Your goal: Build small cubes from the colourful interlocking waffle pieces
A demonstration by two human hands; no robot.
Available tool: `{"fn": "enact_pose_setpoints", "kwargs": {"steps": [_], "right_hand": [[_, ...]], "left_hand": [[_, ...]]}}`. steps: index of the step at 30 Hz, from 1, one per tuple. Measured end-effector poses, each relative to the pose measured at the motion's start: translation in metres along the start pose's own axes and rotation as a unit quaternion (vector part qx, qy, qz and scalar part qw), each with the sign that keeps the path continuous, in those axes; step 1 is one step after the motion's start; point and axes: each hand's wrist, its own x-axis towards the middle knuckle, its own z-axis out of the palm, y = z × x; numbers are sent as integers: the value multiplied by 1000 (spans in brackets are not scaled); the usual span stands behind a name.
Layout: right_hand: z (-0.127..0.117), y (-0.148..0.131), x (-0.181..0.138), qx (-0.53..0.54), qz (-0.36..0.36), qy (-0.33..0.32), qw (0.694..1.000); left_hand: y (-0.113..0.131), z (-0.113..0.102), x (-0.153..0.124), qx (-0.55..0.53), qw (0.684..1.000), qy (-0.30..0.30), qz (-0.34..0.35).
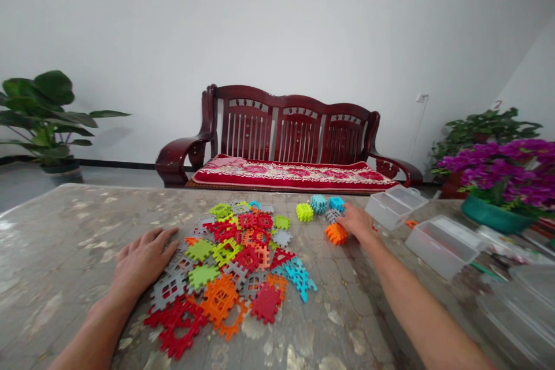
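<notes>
A loose pile of toothed plastic building tiles (pixel 225 248) in red, orange, grey, green and blue spreads over the middle of the table. My left hand (pixel 145 254) lies flat at the pile's left edge, fingers stretched out, holding nothing. To the right, my right hand (pixel 356 222) has its fingers closed at a small stack of grey tiles (pixel 332 215); the fingertips are partly hidden. Around it stand an orange stack (pixel 336 235), a lime green stack (pixel 304 212), a light blue stack (pixel 319 203) and a brighter blue stack (pixel 336 203).
Two clear plastic boxes (pixel 442 245) stand on the right side of the table (pixel 65 243). Beyond them is a teal pot of purple flowers (pixel 498 211). A clear lid-like container (pixel 520 306) sits at the near right. A wooden bench (pixel 295 127) stands behind the table.
</notes>
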Motion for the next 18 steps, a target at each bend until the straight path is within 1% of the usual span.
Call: {"fn": "enact_pose_setpoints", "kwargs": {"steps": [8, 13, 15, 18], "right_hand": [[-4, -4, -4, -7, -2, -13, 1000], [-8, -4, -6, -4, -3, -16, 1000], [-10, -3, -7, 0, -4, -7, 1000], [-13, -9, -12, 30, -14, 32, 999]], "left_hand": [[2, -3, -1, -2, 1000, -9, -3], [1, 0, 0, -3, 1000, 2, -3], [0, 1, 0, -5, 1000, 3, -4], [1, 0, -1, -10, 1000, 6, -3]]}}
